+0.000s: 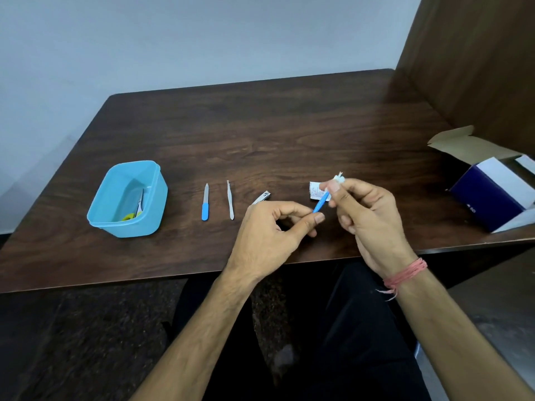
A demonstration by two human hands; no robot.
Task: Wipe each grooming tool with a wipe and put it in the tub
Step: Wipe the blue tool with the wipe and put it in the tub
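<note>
L hand (278, 227) pinches the blue-handled tool (320, 203) by its end near the table (260, 125) front edge, steadying it. R hand (367, 209) fingers grip the wipe (338, 179) round its tip, prob. to rub it; tub (100, 211) waits toward the left edge.

Tub (127, 198) far left — file (205, 202), tweezers (230, 199), clipper (262, 197) rightward.

A dark wood-grain tabletop (260, 134) stands against a pale wall (173, 39). At its right edge sits an open navy-and-white cardboard box (489, 195), beside a brown wooden panel (477, 68).
</note>
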